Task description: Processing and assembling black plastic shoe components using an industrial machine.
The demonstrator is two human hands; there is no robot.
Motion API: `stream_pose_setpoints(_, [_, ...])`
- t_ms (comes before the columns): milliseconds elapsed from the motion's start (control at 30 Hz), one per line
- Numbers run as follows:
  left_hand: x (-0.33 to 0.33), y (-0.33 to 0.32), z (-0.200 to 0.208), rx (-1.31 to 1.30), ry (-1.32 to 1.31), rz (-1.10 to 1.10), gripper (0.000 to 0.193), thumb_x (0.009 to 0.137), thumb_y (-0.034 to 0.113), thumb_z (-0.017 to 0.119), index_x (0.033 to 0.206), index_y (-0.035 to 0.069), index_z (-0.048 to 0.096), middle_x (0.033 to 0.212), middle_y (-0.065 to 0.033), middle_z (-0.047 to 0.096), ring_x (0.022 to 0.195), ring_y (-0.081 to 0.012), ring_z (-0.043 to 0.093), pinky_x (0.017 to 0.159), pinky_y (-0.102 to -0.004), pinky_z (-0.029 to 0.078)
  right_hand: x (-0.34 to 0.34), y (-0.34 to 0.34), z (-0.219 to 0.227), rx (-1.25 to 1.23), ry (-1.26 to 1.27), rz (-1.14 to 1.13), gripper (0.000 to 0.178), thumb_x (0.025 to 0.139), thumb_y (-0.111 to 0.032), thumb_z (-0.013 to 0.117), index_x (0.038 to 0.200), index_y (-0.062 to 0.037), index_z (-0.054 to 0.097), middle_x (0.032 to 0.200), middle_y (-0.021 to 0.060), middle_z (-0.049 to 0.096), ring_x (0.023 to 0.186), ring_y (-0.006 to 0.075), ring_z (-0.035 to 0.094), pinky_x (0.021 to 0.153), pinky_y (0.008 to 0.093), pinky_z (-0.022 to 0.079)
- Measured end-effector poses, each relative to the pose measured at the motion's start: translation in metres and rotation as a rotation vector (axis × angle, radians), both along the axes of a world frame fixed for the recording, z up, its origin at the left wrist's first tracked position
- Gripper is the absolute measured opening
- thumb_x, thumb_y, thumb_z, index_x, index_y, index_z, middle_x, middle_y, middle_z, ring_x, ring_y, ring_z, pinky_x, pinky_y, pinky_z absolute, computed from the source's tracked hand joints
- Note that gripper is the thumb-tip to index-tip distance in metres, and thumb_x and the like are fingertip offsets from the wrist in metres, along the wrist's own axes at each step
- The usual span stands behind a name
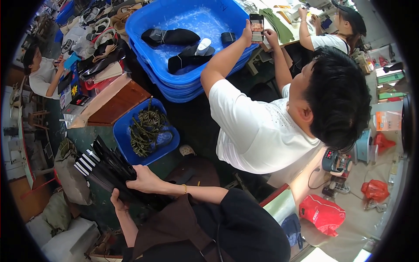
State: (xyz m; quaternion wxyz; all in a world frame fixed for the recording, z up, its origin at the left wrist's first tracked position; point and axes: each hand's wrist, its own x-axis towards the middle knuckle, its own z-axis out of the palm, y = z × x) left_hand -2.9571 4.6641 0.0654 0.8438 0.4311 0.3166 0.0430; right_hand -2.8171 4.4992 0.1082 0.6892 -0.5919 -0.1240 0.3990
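Co-worker [262, 139] in white shirt is standing between 2 and 3 o'clock. Big blue tub [200, 22] is sitting near 12 o'clock, small blue bin [123, 136] at 9, holding greenish cords [148, 124]. Stack of black pieces [111, 168], white strips [87, 160] showing at its far-left end, is lying in the hands at 8 o'clock. Right hand [146, 180] is gripping its right side, fingers closed on it. Left hand [118, 202] is resting against its lower edge; fingers partly hidden, can't tell if gripping. Phone [257, 27] is showing at 1 o'clock, in co-worker's grasp. Bracelet [185, 189] is circling right wrist.
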Motion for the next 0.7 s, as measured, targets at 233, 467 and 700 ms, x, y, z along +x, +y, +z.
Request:
stream_pose_setpoints(233, [-0.002,0.006,0.001,0.027,-0.002,0.022,0.057,0.075,0.034,0.064,0.119,0.001,0.053,0.112,-0.0103,0.061,0.094,-0.0236,0.059,0.090,-0.0355,0.043,0.006,0.002,0.009,0.021,-0.021,0.030,0.019,0.067,-0.008,0.057,0.083,0.0036,0.056,0.057,0.0062,0.056,0.047,0.0146,0.044,0.045,0.0272,0.037])
stream_pose_setpoints(467, [0.000,0.008,0.004,0.040,-0.009,0.027,0.055,0.076,0.035,0.063,0.119,0.001,0.053,0.111,-0.0105,0.061,0.093,-0.0239,0.059,0.089,-0.0350,0.043,0.009,0.008,0.009,0.016,-0.009,0.045,0.019,0.067,-0.008,0.056,0.082,0.0033,0.056,0.057,0.0063,0.056,0.047,0.0149,0.044,0.046,0.0271,0.037])
stream_pose_setpoints(700, [-0.007,0.017,-0.005,0.063,-0.062,-0.026,0.056,0.082,0.037,0.056,0.125,0.001,0.048,0.117,-0.0099,0.058,0.100,-0.0231,0.056,0.093,-0.0349,0.039,0.010,0.014,0.007,0.014,-0.024,0.050,0.019,0.067,-0.009,0.057,0.081,0.0037,0.056,0.057,0.0066,0.056,0.048,0.0150,0.045,0.046,0.0268,0.037])
